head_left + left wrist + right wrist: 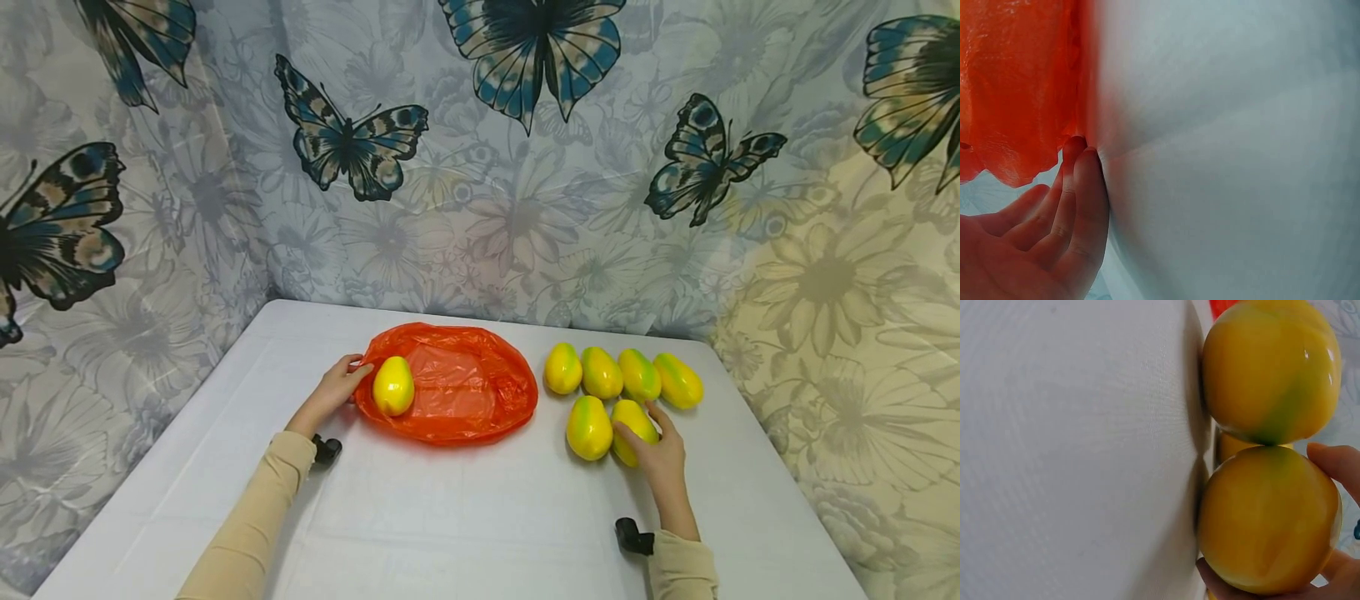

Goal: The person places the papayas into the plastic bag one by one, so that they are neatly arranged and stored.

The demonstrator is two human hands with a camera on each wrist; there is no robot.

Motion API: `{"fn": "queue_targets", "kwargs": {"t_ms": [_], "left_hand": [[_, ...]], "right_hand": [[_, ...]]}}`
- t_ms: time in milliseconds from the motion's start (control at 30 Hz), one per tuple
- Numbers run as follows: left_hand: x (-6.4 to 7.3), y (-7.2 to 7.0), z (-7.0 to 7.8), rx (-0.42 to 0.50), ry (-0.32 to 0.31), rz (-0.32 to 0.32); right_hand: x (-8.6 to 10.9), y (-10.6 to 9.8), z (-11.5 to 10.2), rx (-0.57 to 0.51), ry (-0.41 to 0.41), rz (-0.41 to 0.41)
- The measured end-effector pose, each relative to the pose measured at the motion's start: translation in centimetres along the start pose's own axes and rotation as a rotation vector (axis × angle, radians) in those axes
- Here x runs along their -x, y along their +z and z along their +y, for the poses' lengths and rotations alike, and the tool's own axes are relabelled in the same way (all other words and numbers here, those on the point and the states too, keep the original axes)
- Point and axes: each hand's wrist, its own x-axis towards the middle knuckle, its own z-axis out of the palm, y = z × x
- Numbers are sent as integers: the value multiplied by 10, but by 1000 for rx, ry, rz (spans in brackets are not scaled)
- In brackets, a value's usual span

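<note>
My right hand holds a yellow-green mango, thumb on one side and fingers on the other; the mango fills the lower part of the right wrist view. Right beside it sits another mango. On the left, a red plastic bag lies spread wide with a single mango in its left part. My left hand is at the bag's left edge. In the left wrist view its fingers reach out fairly straight, the tips touching the lower edge of the bag.
Behind the held mango runs a row of several more mangoes, close together to the right of the bag. Everything rests on a table with a white cover. A butterfly-patterned cloth hangs behind the table.
</note>
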Motion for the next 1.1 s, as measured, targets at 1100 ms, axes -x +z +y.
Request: {"fn": "queue_targets", "kwargs": {"t_ms": [1100], "left_hand": [[-3, -1, -2, 10, -17, 3]], "right_hand": [[-4, -14, -19, -70, -6, 149]]}}
